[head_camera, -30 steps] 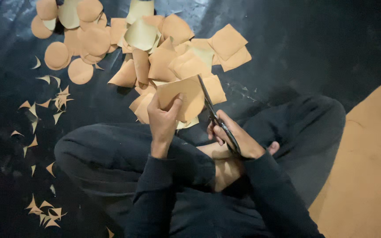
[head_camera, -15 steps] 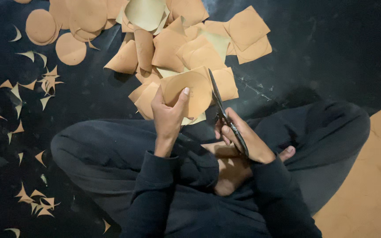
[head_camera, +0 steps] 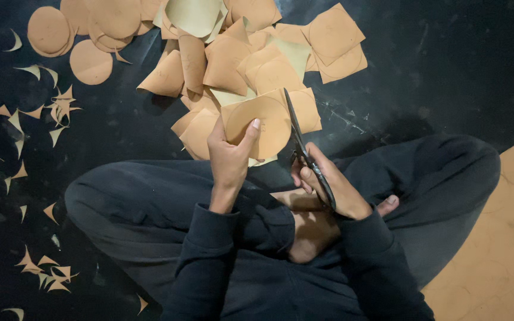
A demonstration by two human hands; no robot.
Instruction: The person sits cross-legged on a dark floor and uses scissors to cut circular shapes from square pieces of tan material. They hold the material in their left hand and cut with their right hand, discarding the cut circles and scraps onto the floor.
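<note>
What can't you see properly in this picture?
Head view only:
- Pile of tan pieces: its top is cut off by the picture's upper edge.
- Sheet in the left hand: its lower left part is hidden behind that hand.
- Scissors: the handles are hidden inside the right hand.
- Big tan sheet: cut off by the right edge.

tan round-cut sheet piece (head_camera: 260, 128) with one squared corner left, held up flat over the lap, facing the camera, black-handled metal scissors (head_camera: 304, 151) just at its right edge, blades pointing away, tips up near the pile
</note>
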